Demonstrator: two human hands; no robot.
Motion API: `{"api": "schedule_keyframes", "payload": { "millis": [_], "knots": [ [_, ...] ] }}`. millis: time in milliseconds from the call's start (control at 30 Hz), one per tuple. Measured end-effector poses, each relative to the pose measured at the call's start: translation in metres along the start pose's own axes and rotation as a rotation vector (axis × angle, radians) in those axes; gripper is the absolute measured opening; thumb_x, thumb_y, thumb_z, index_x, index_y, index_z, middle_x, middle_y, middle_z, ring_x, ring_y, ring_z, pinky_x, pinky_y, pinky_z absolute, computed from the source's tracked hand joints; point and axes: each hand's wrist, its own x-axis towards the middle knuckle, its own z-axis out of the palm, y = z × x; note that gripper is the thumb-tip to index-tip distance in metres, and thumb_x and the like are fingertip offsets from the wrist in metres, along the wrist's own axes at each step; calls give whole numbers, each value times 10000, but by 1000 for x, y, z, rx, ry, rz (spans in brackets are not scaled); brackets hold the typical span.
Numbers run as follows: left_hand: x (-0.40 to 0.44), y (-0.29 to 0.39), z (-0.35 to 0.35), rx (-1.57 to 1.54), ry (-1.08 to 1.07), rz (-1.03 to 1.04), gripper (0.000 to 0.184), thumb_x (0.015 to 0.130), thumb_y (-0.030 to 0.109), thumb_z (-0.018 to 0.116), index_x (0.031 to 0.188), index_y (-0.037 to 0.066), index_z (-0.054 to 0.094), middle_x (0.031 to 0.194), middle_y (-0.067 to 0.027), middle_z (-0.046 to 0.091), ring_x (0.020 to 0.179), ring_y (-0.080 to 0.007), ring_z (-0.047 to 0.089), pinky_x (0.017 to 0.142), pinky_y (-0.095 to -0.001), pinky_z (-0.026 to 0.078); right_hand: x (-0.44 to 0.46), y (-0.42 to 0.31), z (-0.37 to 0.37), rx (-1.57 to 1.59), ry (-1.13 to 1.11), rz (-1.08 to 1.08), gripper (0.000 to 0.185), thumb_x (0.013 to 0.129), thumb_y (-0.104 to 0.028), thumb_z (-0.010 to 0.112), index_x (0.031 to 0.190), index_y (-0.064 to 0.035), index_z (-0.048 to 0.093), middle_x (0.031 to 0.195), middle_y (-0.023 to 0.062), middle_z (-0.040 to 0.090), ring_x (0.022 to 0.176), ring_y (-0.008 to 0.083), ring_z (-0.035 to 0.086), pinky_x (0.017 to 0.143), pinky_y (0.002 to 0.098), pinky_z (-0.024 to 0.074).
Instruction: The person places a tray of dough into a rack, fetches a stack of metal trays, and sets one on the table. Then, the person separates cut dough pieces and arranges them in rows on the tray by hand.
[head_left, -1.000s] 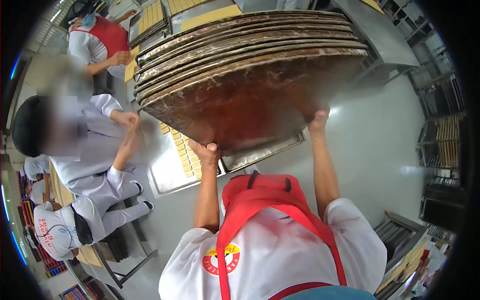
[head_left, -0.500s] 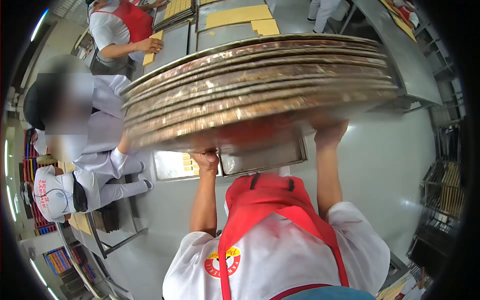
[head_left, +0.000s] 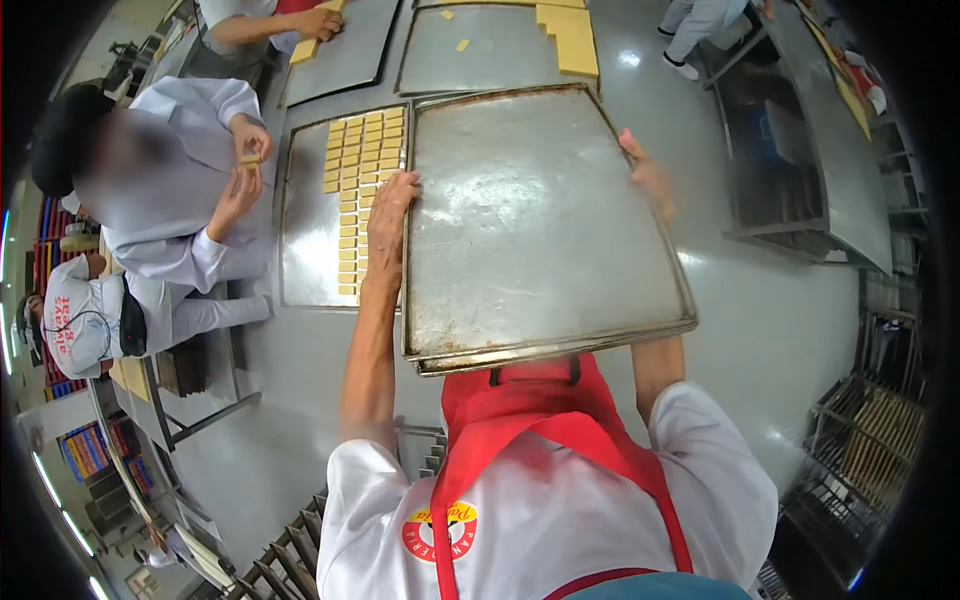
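Trays (head_left: pixel 540 220), metal, stacked, in front of a red apron (head_left: pixel 520 405); left hand (head_left: pixel 388 225), fingers curled on their left edge, beside biscuits (head_left: pixel 365 150); right hand (head_left: pixel 650 178) at the right edge, blurred, finger closure cannot be told.

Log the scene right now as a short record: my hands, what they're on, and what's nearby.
Left hand: grips the left edge of the stacked baking trays
Right hand: at their right edge; blurred, exact grip unclear
Stacked baking trays: metal, in front of the red apron
Left of stack: metal tray with rows of small yellow rectangular pieces
Co-worker's hands: hold a small yellowish piece
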Motion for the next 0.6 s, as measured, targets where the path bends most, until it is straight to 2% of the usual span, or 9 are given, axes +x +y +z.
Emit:
{"api": "schedule_keyframes", "payload": {
  "millis": [133,200,233,300,333,433,500,567,600],
  "knots": [
    [-10,17,4,143,33,4,261,958,21,570,1206,100,591,1389,-117,643,1378,-352,544,1184,-498,380,-21,-7,31,38,155,183,523,928,-369,600,1326,-30,601,1627,199,330,1558,344,197,1277,496,74],
    [-7,20,3,240,40,2,280,956,30,569,1226,100,583,1427,-108,627,1381,-354,542,1184,-513,366,-13,-13,40,-197,116,185,717,877,-373,657,1481,-13,519,1701,184,232,1590,329,153,1280,462,88],
    [-6,12,4,233,36,8,280,956,30,569,1226,100,583,1427,-108,627,1381,-354,542,1184,-513,366,-16,-9,40,-205,122,184,717,877,-373,657,1481,-13,519,1701,184,232,1590,329,153,1280,462,88],
    [-8,-8,9,386,94,169,306,953,34,564,1251,101,574,1482,-80,595,1405,-350,519,1182,-521,359,-18,-4,36,-325,124,237,918,837,-371,676,1593,23,336,1690,184,265,1586,292,189,1281,411,108],
    [-6,-5,5,452,30,126,343,945,32,568,1279,110,562,1500,-64,584,1422,-345,502,1180,-530,356,-20,-1,37,-339,112,245,918,837,-371,676,1593,23,336,1690,184,265,1586,292,189,1281,411,108],
    [-5,-16,-4,615,-143,82,705,864,-54,610,1520,154,459,1573,-71,500,1469,-351,434,1198,-544,343,-24,6,64,-401,225,311,957,797,-328,696,1590,50,319,1679,179,296,1575,284,233,1276,381,143],
    [-2,-30,-5,653,-135,115,768,844,-79,604,1552,160,426,1581,-72,487,1473,-356,424,1197,-535,351,-27,1,82,-370,348,505,950,831,-312,695,1610,33,274,1688,173,261,1578,277,211,1281,399,137],
    [-1,-26,-7,698,-130,134,832,824,-104,598,1584,166,394,1589,-73,474,1476,-361,414,1196,-527,359,-26,-7,85,-350,371,530,927,847,-238,706,1610,42,261,1685,170,273,1581,285,199,1281,398,129],
    [1,-24,-13,701,-113,76,818,823,-108,592,1574,158,409,1572,-79,494,1472,-363,419,1188,-513,373,-23,-7,89,-446,405,488,823,849,-185,710,1568,23,367,1641,165,360,1542,283,291,1255,381,200]
  ]
}}
